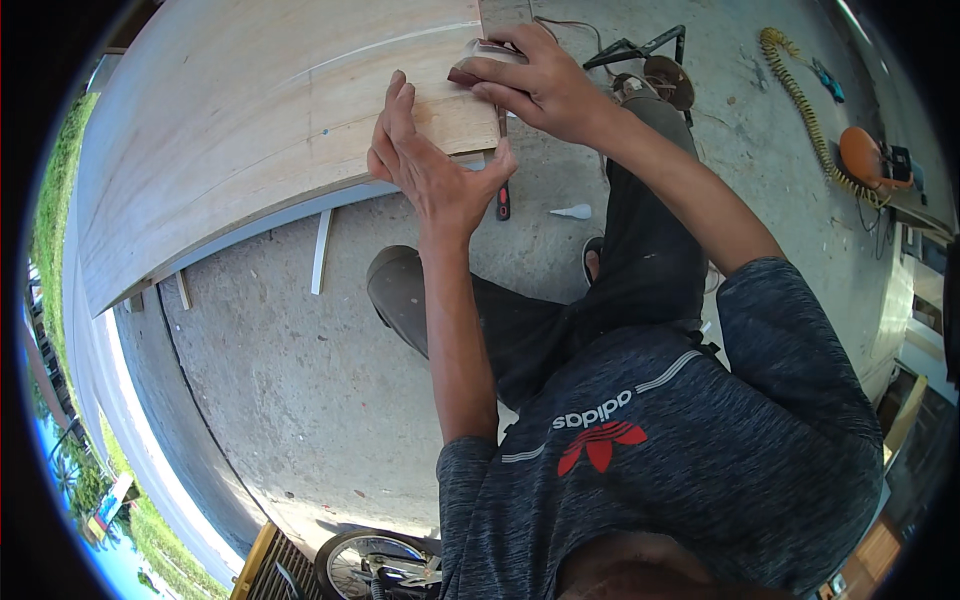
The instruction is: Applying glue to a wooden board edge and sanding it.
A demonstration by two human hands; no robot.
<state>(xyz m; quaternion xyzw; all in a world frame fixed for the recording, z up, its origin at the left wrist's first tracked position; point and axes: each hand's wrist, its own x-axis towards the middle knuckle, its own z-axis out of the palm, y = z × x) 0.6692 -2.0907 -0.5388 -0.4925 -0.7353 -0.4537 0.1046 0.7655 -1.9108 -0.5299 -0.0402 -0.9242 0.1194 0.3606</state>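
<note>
A large pale plywood panel fills the upper left, its right edge under my hands. At that edge my right hand grips a piece of folded sandpaper, whose dark red grit side shows against the wood; whether a block is inside it I cannot tell. My left hand is empty, fingers stretched out and thumb apart, just over the panel's near corner. Below that corner, a tool with a black and red handle lies partly hidden, with a small white nozzle-like piece to its right.
A thin white strip sticks out beneath the panel. On the concrete floor at right stand a dark metal frame with a round disc, a coiled yellow air hose and an orange machine. A motorcycle wheel shows at the bottom.
</note>
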